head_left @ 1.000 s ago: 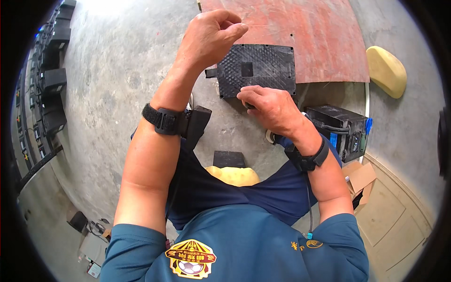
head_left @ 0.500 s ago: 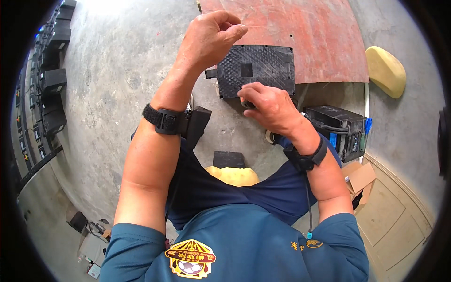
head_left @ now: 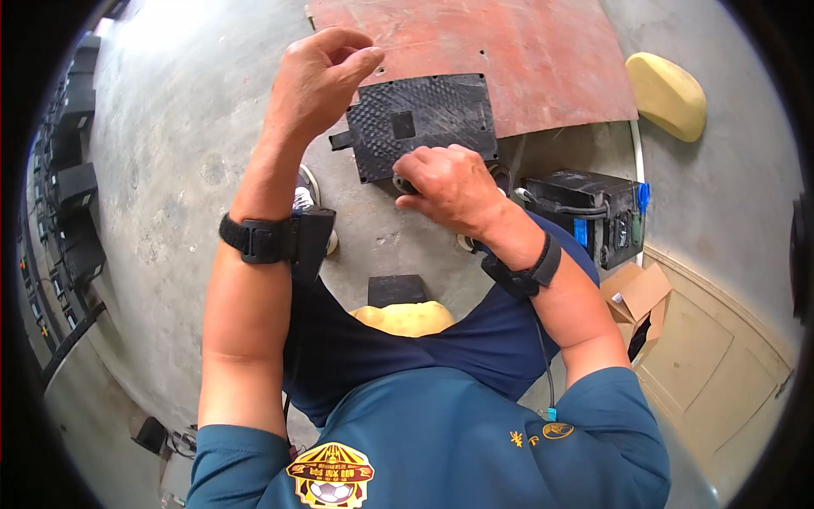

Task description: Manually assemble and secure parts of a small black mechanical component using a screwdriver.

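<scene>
A flat black case [head_left: 432,114] with a studded, scuffed cover and screw holes along its rim lies in front of me, partly over a red board. Above its left end is my left hand [head_left: 318,81], thumb and fingers pinched together. Whatever they hold, if anything, is hidden. My right hand [head_left: 449,187] is at the case's near edge, its fingers curled round a dark round-ended object [head_left: 404,183]. Most of that object is covered by the hand, so its kind does not show.
The red board [head_left: 551,68] spreads beyond the case. To the right stand a black battery-like box [head_left: 585,216] with cables, a yellow seat-shaped piece [head_left: 667,95] and an open cardboard box [head_left: 638,301]. Black units [head_left: 76,185] line the left. Between my legs sits a small black block [head_left: 396,290].
The view has shifted, so the case, board and boxes appear further left. My left hand stays pinched over the case's left end, and my right hand keeps its grip near the front edge.
</scene>
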{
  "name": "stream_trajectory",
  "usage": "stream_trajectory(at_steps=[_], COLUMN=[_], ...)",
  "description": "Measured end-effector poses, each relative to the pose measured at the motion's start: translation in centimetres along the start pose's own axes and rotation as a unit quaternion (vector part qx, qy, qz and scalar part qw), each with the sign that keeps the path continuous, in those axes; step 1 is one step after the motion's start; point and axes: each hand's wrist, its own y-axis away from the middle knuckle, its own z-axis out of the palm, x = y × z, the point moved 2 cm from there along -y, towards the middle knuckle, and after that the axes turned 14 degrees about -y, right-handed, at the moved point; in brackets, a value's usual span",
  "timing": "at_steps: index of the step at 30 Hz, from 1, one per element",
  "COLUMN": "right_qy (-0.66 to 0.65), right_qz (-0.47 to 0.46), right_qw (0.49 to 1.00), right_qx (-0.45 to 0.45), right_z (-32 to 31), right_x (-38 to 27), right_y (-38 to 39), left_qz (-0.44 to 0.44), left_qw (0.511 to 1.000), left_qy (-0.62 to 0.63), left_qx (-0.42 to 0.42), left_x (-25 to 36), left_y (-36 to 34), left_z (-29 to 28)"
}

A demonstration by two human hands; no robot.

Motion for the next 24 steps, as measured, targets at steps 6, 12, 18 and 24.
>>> stream_trajectory(at_steps=[6, 12, 18, 24], right_qy=[-0.093, -0.078, -0.035, -0.150], right_qz=[-0.006, 0.014, 0.041, -0.022], right_qw=[0.996, 0.997, 0.998, 0.988], right_qx=[-0.013, -0.013, -0.020, -0.006], right_z=[0.27, 0.17, -0.11, -0.27], right_x=[0.16, -0.05, -0.05, 0.24], right_y=[0.12, 0.12, -0.16, 0.03], left_qz=[-0.005, 0.009, -0.006, -0.009], left_qw=[1.000, 0.998, 1.000, 1.000], left_qy=[-0.027, -0.054, -0.019, -0.002], left_qx=[-0.006, 0.014, 0.010, 0.002], left_x=[-0.23, -0.32, -0.35, -0.72], left_y=[0.04, -0.19, -0.06, -0.08], left_z=[-0.30, 0.00, 0.01, 0.05])
